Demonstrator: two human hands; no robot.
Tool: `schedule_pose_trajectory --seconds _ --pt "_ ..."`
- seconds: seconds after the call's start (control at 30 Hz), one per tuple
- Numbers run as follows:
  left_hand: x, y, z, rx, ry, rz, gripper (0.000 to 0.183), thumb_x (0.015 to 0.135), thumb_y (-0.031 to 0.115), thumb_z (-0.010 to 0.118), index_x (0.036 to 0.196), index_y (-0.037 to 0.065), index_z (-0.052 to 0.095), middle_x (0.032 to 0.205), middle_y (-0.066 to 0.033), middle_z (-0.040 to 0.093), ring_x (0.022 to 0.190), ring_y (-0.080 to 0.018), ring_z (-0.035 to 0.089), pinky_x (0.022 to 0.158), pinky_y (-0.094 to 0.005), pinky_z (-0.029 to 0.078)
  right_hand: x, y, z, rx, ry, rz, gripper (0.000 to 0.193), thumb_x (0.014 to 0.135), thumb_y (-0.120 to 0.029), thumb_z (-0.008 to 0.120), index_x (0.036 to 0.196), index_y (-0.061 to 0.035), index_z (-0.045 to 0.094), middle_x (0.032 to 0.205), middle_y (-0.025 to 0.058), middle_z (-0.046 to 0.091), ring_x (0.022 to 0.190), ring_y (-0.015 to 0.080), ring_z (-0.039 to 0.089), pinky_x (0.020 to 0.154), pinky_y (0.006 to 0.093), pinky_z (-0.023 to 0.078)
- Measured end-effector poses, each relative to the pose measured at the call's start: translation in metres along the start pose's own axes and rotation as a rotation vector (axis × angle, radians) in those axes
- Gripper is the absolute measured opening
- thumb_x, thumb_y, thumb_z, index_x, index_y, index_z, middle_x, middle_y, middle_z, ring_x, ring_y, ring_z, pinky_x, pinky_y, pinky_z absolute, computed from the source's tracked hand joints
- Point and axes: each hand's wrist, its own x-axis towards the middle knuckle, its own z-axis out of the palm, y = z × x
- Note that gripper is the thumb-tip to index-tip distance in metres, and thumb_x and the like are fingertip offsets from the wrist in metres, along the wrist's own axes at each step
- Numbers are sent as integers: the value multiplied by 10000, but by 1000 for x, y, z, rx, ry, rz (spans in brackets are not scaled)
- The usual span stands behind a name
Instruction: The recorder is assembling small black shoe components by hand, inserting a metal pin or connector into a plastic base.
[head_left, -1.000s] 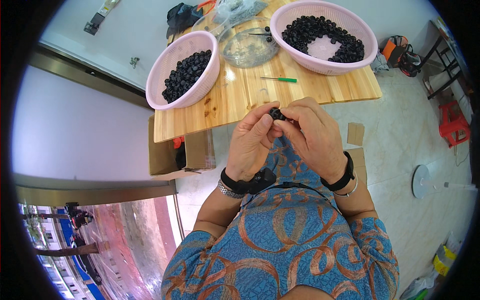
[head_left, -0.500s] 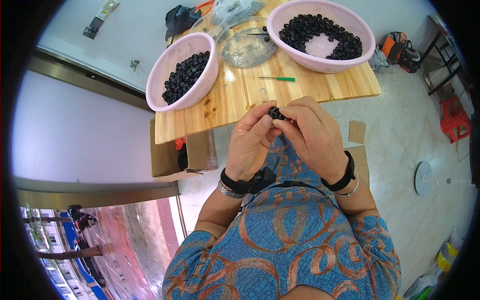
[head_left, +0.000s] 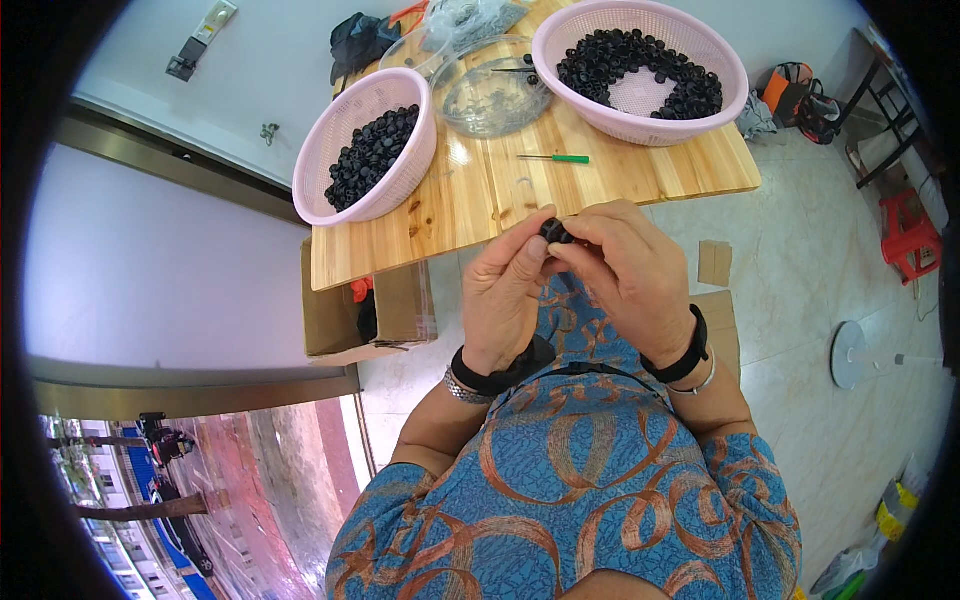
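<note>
Between the fingertips of both hands is a small round black part [head_left: 555, 231], held just off the table's near edge; its exact kind is too small to make out. My left hand [head_left: 507, 285] pinches it from the left with thumb and fingers. From the right, my right hand [head_left: 632, 275] grips it too, thumb and forefinger closed on its side. Similar black parts fill a pink basket [head_left: 312, 150] on the left and lie in a ring inside a second pink basket [head_left: 640, 128] on the right. A green-handled screwdriver [head_left: 570, 159] rests on the wood beyond my hands.
The wooden table [head_left: 460, 205] also bears a clear round tray [head_left: 495, 105] with small pieces, a clear plastic bag [head_left: 470, 22] and a black bag [head_left: 365, 42]. Below its left edge stands an open cardboard box [head_left: 395, 320]. A red stool [head_left: 908, 238] is far right.
The small black part has turned slightly between my fingers. My left hand and wrist have rotated a little and shifted slightly right; my right hand has barely moved.
</note>
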Motion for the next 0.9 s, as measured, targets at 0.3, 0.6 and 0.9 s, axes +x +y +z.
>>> schedule_pose_trajectory --seconds 0.3,0.6,0.9 --pt "-1 1 0 -42 3 -50 293 912 71 479 1181 -41 504 1081 -122 586 958 -171 585 817 -278 504 -4 6 1 207 17 110 188 694 -43 700 818 -16 562 722 98 569 612 230 568 531 296 458" --pt "-4 -2 -4 -112 25 -101 286 910 80 485 1175 -22 514 1078 -106 591 951 -165 586 810 -273 505 -4 5 1 195 -7 103 178 692 -57 706 798 -12 570 704 94 562 595 226 563 514 288 449" --pt "-6 -7 -3 -178 57 -139 292 915 101 482 1182 -13 510 1084 -91 585 954 -155 581 814 -267 504 -9 9 7 261 35 159 175 689 -70 718 787 -14 584 689 90 566 585 201 562 508 272 440"
